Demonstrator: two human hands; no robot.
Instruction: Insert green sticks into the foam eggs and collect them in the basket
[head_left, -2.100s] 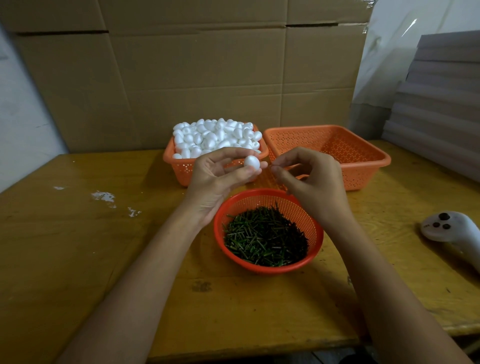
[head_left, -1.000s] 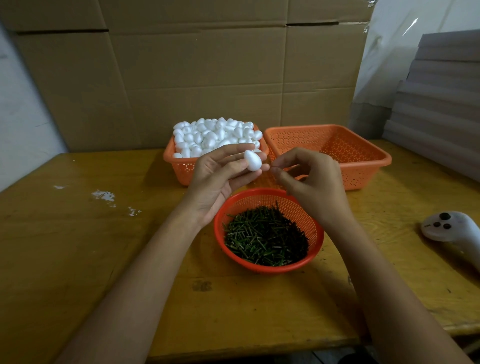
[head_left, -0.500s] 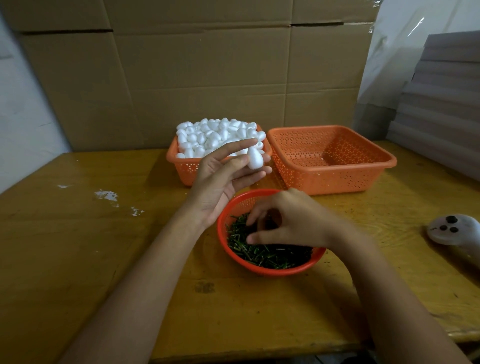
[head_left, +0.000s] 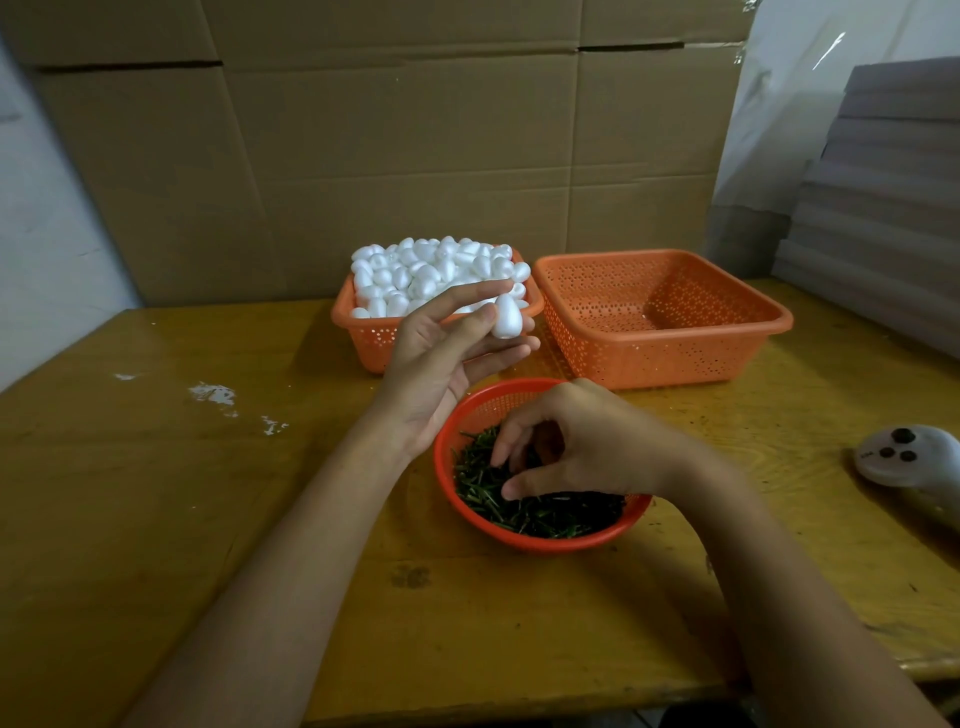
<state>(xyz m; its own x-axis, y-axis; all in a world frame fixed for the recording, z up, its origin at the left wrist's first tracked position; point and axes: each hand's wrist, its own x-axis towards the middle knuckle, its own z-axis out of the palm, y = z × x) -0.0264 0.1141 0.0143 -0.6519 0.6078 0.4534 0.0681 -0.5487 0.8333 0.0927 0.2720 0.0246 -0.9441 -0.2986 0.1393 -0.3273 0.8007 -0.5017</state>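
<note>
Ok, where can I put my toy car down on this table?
Left side: bare table from the egg basket and the left hand, holding a foam egg, out to the edge. Also the near strip before the stick bowl. Crowded: the middle, where the right hand digs, the empty basket, the controller.

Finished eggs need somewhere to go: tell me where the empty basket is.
In the head view, the empty basket sits right of centre at the back of the table, just right of the egg basket and behind the stick bowl.

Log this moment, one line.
left hand: pinches white foam egg | right hand: among green sticks in round red plastic basket | stick: not yet inserted
</note>
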